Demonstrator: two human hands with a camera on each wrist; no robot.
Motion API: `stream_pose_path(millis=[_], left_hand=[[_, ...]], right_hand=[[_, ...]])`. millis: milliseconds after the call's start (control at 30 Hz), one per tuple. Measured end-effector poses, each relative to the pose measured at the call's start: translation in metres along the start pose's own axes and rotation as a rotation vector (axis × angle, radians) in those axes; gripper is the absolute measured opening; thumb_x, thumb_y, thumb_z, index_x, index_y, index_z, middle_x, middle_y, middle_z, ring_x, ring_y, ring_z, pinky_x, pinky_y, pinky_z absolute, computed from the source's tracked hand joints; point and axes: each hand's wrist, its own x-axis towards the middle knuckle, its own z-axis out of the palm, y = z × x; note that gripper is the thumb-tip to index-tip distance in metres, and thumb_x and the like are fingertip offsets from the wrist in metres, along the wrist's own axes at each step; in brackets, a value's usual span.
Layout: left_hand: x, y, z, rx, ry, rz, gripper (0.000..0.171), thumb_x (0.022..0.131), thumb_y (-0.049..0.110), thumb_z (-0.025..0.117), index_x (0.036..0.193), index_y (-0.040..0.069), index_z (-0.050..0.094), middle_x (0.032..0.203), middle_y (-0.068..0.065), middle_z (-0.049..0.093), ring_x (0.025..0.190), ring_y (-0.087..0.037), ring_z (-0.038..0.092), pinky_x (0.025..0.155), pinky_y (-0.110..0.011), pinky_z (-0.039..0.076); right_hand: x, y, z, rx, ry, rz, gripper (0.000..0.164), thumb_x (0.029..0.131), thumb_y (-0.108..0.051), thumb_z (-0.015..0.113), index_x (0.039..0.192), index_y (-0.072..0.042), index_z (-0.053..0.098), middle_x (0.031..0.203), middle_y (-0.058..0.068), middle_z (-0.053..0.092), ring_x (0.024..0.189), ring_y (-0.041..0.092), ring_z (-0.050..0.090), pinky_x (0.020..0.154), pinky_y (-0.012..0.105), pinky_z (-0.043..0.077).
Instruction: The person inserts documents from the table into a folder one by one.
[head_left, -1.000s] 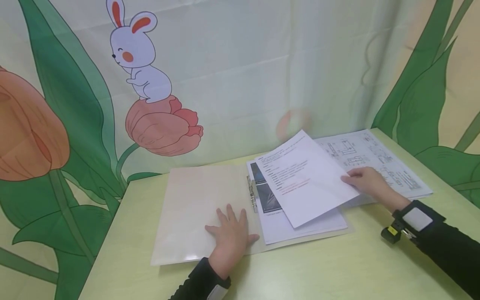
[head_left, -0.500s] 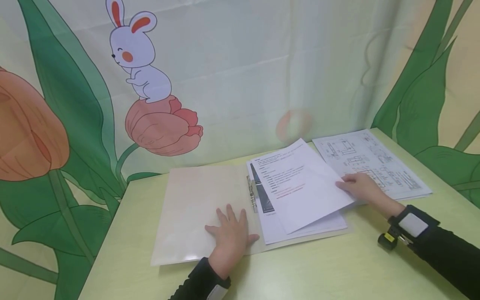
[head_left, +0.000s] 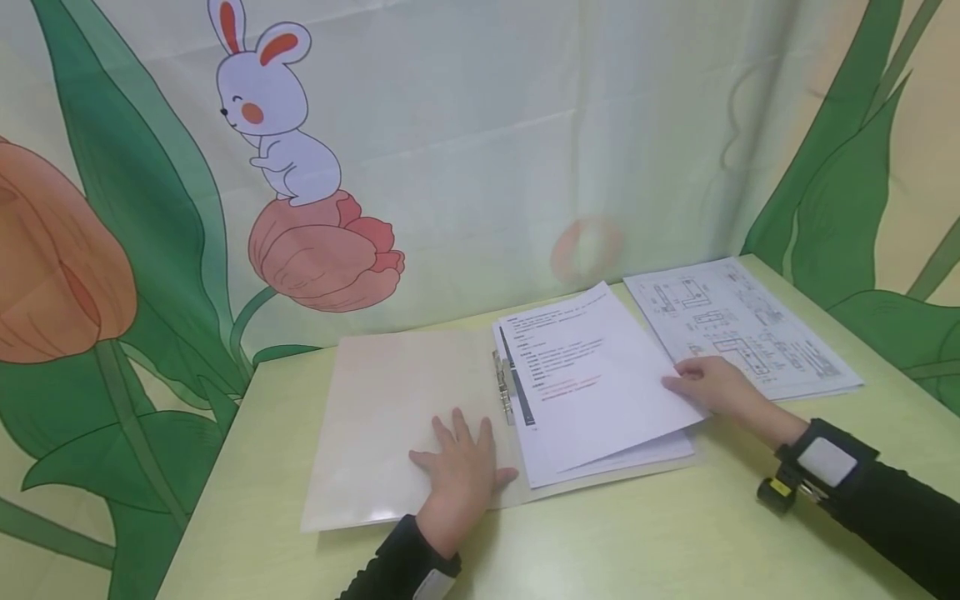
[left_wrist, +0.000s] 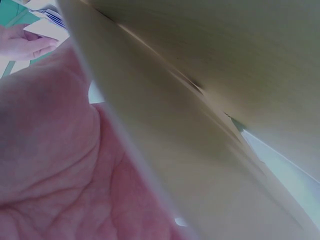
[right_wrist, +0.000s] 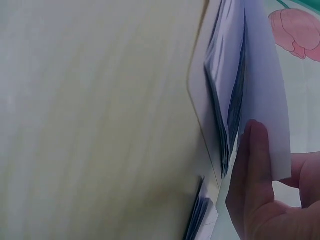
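Note:
An open folder (head_left: 375, 392) with a metal ring clip (head_left: 502, 387) along its spine lies on the table. My left hand (head_left: 457, 475) rests on its left cover with the fingers spread. My right hand (head_left: 720, 387) pinches the right edge of a printed sheet (head_left: 615, 408) between thumb and fingers. That sheet, with black and some red text, lies slanted over a stack of papers (head_left: 667, 448) in the folder's right half, and its held corner is raised. In the right wrist view the fingers (right_wrist: 257, 150) sit behind the sheet (right_wrist: 267, 90), away from the stack below.
Technical drawings (head_left: 750, 325) lie in a pile at the back right of the pale green table (head_left: 600, 542). Behind the table hangs a cloth (head_left: 480, 167) printed with a rabbit and tulips. A dark wrist strap with a small camera (head_left: 776, 493) is on the right arm.
My right hand has moved left and down with the sheet, which now lies lower and straighter over the stack, covering more of the dark picture. The left hand has stayed still.

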Motion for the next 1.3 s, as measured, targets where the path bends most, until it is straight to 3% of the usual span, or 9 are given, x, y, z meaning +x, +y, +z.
stream_pose_path(millis=[267, 567, 800, 1067, 1300], left_hand=[[0.000, 0.000, -0.001, -0.001, 0.015, 0.005, 0.081, 0.083, 0.072, 0.057, 0.148, 0.024, 0.045, 0.151, -0.017, 0.034, 0.137, -0.045, 0.032, 0.087, -0.071, 0.035], [0.004, 0.000, 0.002, -0.012, 0.005, 0.000, 0.082, 0.082, 0.072, 0.057, 0.149, 0.025, 0.045, 0.152, -0.017, 0.032, 0.138, -0.045, 0.030, 0.086, -0.071, 0.034], [0.004, 0.001, 0.001, 0.015, -0.003, 0.003, 0.082, 0.083, 0.073, 0.055, 0.150, 0.026, 0.043, 0.153, -0.016, 0.031, 0.138, -0.045, 0.030, 0.087, -0.070, 0.035], [0.004, 0.001, 0.001, -0.002, -0.009, 0.000, 0.082, 0.083, 0.072, 0.057, 0.149, 0.026, 0.043, 0.153, -0.016, 0.032, 0.138, -0.045, 0.030, 0.087, -0.071, 0.034], [0.003, 0.000, 0.001, -0.003, -0.009, 0.000, 0.082, 0.083, 0.072, 0.057, 0.149, 0.025, 0.043, 0.152, -0.016, 0.032, 0.138, -0.045, 0.030, 0.087, -0.071, 0.034]], right_hand=[[-0.006, -0.002, 0.002, 0.027, -0.023, -0.009, 0.053, 0.096, -0.027, 0.063, 0.125, 0.017, 0.053, 0.110, 0.029, 0.060, 0.083, 0.023, 0.063, 0.061, 0.027, 0.049], [-0.009, -0.006, 0.004, -0.031, -0.044, -0.047, 0.051, 0.093, -0.028, 0.067, 0.121, 0.014, 0.057, 0.114, 0.030, 0.059, 0.099, 0.037, 0.061, 0.076, 0.034, 0.051], [-0.007, -0.007, 0.007, -0.039, -0.055, -0.064, 0.046, 0.091, -0.026, 0.069, 0.116, 0.012, 0.060, 0.104, 0.023, 0.064, 0.088, 0.027, 0.062, 0.069, 0.028, 0.049], [-0.007, -0.008, 0.012, -0.035, -0.076, -0.081, 0.039, 0.091, -0.026, 0.070, 0.110, 0.008, 0.065, 0.087, 0.005, 0.064, 0.074, 0.018, 0.056, 0.062, 0.027, 0.044], [-0.007, -0.012, 0.017, -0.044, -0.101, -0.055, 0.037, 0.091, -0.025, 0.070, 0.107, 0.007, 0.065, 0.082, 0.003, 0.063, 0.072, 0.017, 0.056, 0.062, 0.027, 0.045]])
